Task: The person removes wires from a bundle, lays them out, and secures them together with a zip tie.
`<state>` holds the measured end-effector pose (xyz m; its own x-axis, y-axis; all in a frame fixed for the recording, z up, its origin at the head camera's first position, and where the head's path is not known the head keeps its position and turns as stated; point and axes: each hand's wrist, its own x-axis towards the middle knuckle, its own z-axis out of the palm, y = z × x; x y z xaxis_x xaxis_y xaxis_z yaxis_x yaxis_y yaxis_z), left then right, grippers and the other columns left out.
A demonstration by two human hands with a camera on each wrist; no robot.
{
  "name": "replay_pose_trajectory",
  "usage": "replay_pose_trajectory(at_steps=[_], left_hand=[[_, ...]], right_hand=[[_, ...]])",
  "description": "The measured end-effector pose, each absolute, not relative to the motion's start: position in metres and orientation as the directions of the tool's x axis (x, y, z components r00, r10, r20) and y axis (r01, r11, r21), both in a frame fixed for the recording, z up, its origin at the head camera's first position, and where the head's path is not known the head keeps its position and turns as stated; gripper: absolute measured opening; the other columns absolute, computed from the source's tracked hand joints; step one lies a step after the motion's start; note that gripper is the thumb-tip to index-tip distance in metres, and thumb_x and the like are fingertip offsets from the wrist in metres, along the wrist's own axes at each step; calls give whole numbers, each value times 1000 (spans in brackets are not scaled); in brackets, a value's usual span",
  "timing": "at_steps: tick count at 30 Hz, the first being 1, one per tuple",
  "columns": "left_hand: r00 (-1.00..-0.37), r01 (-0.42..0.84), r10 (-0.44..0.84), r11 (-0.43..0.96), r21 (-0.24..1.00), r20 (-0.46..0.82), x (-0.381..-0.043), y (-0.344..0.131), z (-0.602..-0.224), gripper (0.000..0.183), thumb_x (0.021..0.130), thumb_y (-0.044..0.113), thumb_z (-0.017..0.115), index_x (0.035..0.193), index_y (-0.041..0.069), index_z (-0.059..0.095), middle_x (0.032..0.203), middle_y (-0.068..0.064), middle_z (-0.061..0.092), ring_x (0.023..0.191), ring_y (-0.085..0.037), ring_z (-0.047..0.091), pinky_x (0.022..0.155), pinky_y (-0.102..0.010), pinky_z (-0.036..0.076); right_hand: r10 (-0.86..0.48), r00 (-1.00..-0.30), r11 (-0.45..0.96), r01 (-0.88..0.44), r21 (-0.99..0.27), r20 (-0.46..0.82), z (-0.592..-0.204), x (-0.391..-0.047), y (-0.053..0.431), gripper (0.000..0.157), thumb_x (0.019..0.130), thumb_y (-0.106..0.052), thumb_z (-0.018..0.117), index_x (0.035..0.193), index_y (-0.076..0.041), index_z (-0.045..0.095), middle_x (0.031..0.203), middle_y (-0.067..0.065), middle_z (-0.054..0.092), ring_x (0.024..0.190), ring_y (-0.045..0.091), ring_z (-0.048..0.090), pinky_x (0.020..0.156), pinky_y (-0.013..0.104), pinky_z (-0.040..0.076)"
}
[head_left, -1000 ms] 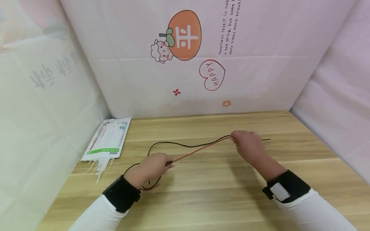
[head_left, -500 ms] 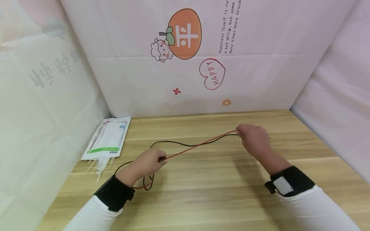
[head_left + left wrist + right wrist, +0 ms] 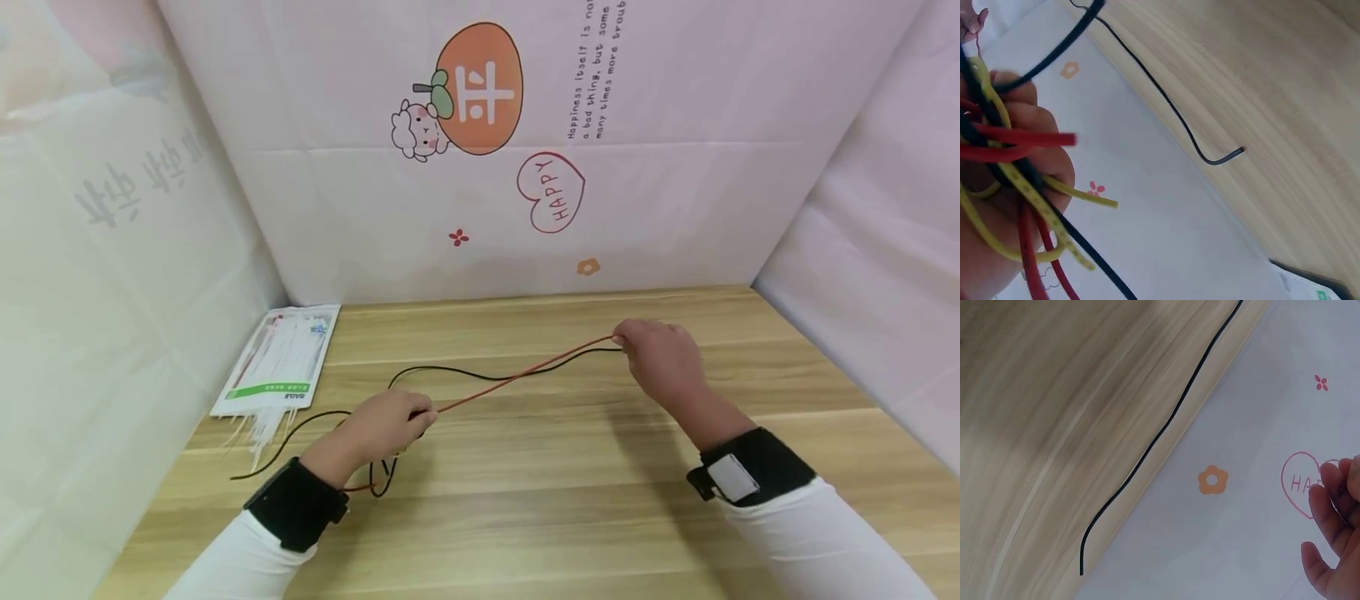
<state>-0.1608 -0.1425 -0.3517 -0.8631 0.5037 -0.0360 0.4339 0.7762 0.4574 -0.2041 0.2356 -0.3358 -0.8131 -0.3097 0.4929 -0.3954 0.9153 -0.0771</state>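
Observation:
My left hand (image 3: 384, 427) grips a tangle of thin insulated wires in red, black and yellow. In the left wrist view, red wire ends (image 3: 1054, 138) and a yellow end (image 3: 1100, 199) poke out past the curled fingers. A red wire (image 3: 476, 393) runs taut from that bundle up to my right hand (image 3: 663, 362), whose thumb and forefinger pinch its far end. The right hand's other fingers (image 3: 1329, 522) are loosely bent. Below the red wire, a separate black wire (image 3: 450, 368) lies on the table in a wavy line, its right end hidden by the right hand.
A flat packet of white cable ties (image 3: 281, 358) lies at the back left of the wooden table (image 3: 540, 500), with loose ties (image 3: 264, 433) spilling from its near end. A printed white cloth (image 3: 337, 217) walls the back and sides.
Both hands have drawn apart, the right going back and right, the left slightly left, so the red wire now spans farther. A black wire end has swung out to the left of the left wrist.

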Motion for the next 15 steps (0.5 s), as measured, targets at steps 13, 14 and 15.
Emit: replay_pose_trajectory(at_steps=[13, 14, 15], left_hand=[[-875, 400, 477, 807, 434, -80, -152, -155, -353, 11, 95, 9, 59, 86, 8, 64, 68, 3, 51, 60, -12, 45, 59, -29, 39], [-878, 400, 473, 813, 424, -79, -152, -156, -353, 10, 95, 8, 60, 85, 8, 64, 69, 3, 51, 60, -12, 46, 59, -29, 39], [-881, 396, 467, 819, 415, -81, -152, -158, -353, 10, 94, 7, 60, 85, 8, 64, 69, 3, 52, 61, -12, 46, 60, -30, 39]], right_hand=[[-304, -823, 921, -382, -70, 480, -342, -207, 239, 8, 93, -8, 62, 95, -4, 68, 86, 13, 71, 81, 32, 67, 71, 53, 48], [-304, -823, 923, -380, -67, 479, -343, -208, 239, 8, 93, -8, 62, 95, -3, 68, 85, 13, 71, 80, 32, 67, 70, 53, 48], [-302, -825, 924, -376, -65, 477, -343, -209, 240, 7, 93, -8, 62, 95, -3, 68, 84, 13, 70, 79, 32, 67, 69, 52, 48]])
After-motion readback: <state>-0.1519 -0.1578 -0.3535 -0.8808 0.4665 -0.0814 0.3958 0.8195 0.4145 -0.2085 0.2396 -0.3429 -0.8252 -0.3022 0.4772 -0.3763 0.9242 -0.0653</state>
